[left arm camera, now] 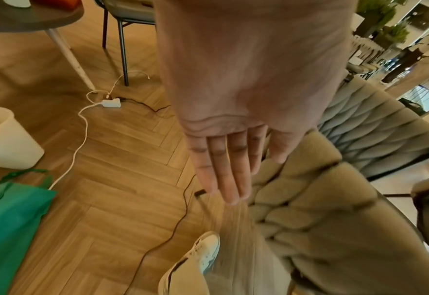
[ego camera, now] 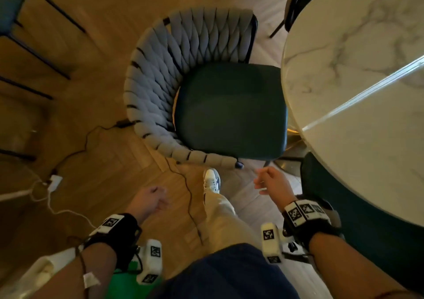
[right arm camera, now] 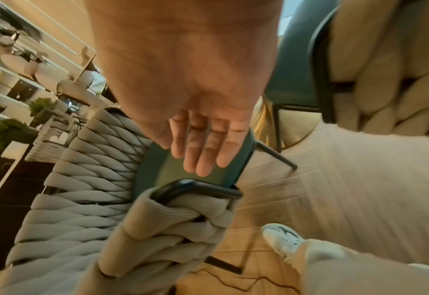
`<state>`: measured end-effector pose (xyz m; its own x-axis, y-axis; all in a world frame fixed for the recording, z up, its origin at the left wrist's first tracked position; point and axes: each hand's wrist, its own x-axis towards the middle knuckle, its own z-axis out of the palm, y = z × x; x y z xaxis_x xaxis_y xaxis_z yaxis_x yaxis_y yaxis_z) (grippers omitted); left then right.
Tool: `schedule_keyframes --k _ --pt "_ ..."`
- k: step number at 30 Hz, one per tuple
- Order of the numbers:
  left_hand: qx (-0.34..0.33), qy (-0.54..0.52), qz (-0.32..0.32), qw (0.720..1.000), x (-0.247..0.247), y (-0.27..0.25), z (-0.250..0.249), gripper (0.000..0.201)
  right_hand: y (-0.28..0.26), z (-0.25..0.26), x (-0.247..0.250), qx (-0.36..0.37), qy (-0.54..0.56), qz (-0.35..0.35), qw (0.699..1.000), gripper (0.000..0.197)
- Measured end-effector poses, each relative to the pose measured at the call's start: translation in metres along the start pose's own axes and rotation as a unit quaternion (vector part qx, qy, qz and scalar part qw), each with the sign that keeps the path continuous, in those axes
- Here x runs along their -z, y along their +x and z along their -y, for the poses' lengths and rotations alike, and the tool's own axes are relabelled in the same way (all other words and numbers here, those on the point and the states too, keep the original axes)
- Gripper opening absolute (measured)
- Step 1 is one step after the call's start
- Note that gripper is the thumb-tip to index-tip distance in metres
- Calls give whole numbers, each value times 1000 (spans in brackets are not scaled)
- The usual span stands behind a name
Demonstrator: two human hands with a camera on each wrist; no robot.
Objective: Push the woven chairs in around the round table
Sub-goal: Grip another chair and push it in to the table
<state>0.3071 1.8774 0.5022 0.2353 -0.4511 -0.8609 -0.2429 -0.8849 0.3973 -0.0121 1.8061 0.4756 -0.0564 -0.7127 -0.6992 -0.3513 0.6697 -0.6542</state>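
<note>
A woven chair (ego camera: 160,74) with a grey braided back and a dark green seat (ego camera: 229,110) stands on the wood floor, its front edge at the rim of the round marble table (ego camera: 355,97). My left hand (ego camera: 153,197) hangs empty below the chair's near arm, apart from it. My right hand (ego camera: 266,181) is just short of the chair's near corner and holds nothing. In the wrist views the left hand's fingers (left arm camera: 228,169) and the right hand's fingers (right arm camera: 205,151) are relaxed and nearly straight over the braided arm (right arm camera: 162,219). A second green seat (ego camera: 371,241) sits under the table beside my right wrist.
Black and white cables and a white power strip (ego camera: 55,181) lie on the floor left of the chair. My shoe (ego camera: 212,180) is near the chair's leg. Dark chair legs (ego camera: 34,51) stand far left; a green bag (left arm camera: 11,219) and white bin (left arm camera: 3,139) are behind.
</note>
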Motion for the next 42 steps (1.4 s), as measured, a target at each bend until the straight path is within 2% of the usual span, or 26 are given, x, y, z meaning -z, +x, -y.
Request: schedule_keyframes --k 5,10,14,17,18,20,22,23,26,27,28,30,32,36,42 --pt "-25 9 -80 996 82 57 -88 25 41 71 -33 -43 53 -4 998 18" --pt "-27 26 -108 993 145 101 -162 19 59 118 -60 -93 100 -35 990 19" --pt "-29 63 -119 990 186 157 -211 40 72 137 -89 -124 142 -101 977 17" --pt "-47 68 -78 993 210 211 -247 54 74 154 -121 -158 179 -179 954 17" --pt "-65 64 -55 994 214 228 -261 56 73 158 -134 -166 199 -213 942 17" --pt "-106 91 -5 990 221 247 -289 39 66 169 -165 -188 220 -291 912 15" --pt "-126 115 31 985 231 258 -304 30 52 182 -198 -232 175 -367 884 11" --pt "-129 125 50 982 233 258 -313 35 42 187 -215 -254 164 -420 856 7" --pt "-144 153 84 974 240 268 -334 49 20 198 -263 -308 217 -556 741 37" --pt "-145 165 95 971 241 273 -339 52 18 199 -277 -336 245 -566 712 48" --pt "-144 174 108 968 242 278 -343 54 18 196 -290 -366 275 -549 699 59" --pt "-156 189 116 963 242 288 -355 56 24 193 -314 -391 334 -503 694 74" --pt "-165 206 113 958 238 296 -366 59 34 193 -332 -360 391 -479 699 83" --pt "-185 225 95 952 229 307 -384 57 49 200 -341 -328 426 -474 697 82" --pt "-190 246 78 947 221 316 -378 51 47 183 -338 -289 435 -506 686 81"
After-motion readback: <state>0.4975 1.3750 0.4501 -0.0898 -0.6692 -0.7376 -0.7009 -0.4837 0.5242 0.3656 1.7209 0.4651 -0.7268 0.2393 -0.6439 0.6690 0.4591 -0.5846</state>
